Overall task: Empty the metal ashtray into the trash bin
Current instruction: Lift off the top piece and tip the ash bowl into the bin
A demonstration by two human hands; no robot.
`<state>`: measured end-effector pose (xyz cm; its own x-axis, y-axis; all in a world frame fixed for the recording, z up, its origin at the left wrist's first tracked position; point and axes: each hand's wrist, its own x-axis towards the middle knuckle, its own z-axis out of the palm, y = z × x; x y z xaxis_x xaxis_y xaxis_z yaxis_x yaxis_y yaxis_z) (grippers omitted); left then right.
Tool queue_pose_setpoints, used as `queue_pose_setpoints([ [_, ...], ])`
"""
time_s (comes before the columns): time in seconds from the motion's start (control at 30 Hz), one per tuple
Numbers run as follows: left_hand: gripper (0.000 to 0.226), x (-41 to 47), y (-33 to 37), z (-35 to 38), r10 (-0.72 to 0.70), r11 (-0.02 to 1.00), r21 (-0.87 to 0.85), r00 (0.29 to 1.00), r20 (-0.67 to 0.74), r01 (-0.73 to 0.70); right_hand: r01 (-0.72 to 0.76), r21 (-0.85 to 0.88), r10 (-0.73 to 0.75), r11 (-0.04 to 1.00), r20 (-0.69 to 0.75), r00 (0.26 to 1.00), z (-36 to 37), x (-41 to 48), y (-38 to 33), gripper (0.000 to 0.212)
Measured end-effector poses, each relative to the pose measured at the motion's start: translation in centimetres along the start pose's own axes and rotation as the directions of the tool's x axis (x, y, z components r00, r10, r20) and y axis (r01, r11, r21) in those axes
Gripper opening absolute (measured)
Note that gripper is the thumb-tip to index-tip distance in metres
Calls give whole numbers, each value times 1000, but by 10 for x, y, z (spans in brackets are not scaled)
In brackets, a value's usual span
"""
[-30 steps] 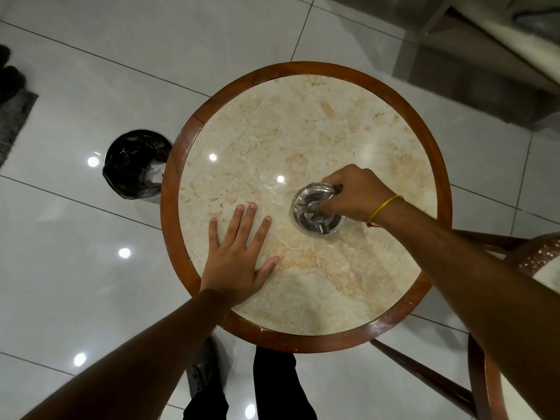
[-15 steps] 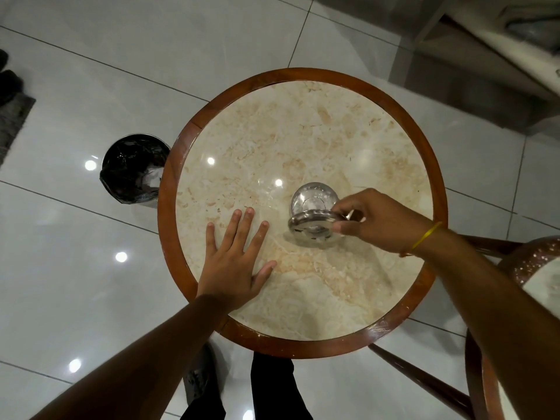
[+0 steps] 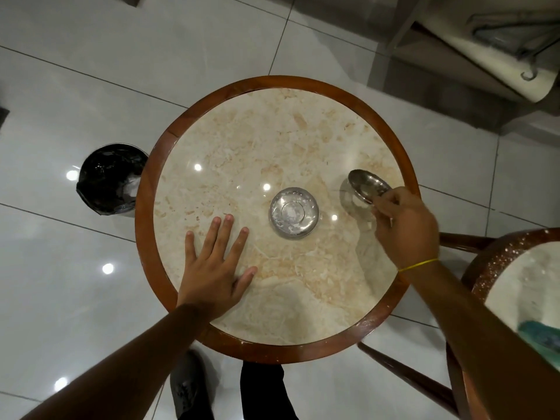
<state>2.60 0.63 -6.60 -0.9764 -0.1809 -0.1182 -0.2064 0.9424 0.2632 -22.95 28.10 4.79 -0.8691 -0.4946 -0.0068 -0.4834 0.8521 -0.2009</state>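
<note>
Table top [image 3: 272, 140]: cream marble, tan and beige veining
Table rim [image 3: 145, 207]: reddish-brown wood, glossy
Ashtray base [image 3: 294, 212]: silver metal, whitish ash smears inside
Ashtray lid [image 3: 368, 185]: silver, shiny
Trash bin [image 3: 110, 178]: black liner, white scrap inside
Floor [image 3: 75, 71]: pale grey-white tiles, dark grout lines, bright light spots
Wristband [image 3: 418, 264]: yellow
Second table [image 3: 521, 286]: brown speckled rim, pale top, teal patch
</note>
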Motion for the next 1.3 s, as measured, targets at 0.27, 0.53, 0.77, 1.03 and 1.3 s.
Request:
queue_pose_setpoints([
  [0.27, 82, 1, 0, 1, -8, 1000, -21, 1000, 6, 8, -15, -170, 17, 985, 12, 1000, 44, -38, -2, 48],
  [0.53, 84, 1, 1, 0, -11, 1000, -17, 1000, 11, 11, -70, 38, 73, 997, -94, 993, 48, -39, -21, 40],
  [0.77, 83, 1, -2, 2, 0, 1000, -13, 1000, 3, 0, -201, 444, 197, 873, 57, 979, 53, 2, -82, 18],
  [1.03, 83, -1, -3, 2, 0, 1000, -2, 1000, -24, 0, -346, 430, 253, 834, 259, 932, 59, 36, -100, 18],
  [1.3, 83, 0, -5, 4, -16, 999, -33, 1000, -19, 15, -322, 510, 167, 798, 326, 931, 45, 77, -148, 20],
])
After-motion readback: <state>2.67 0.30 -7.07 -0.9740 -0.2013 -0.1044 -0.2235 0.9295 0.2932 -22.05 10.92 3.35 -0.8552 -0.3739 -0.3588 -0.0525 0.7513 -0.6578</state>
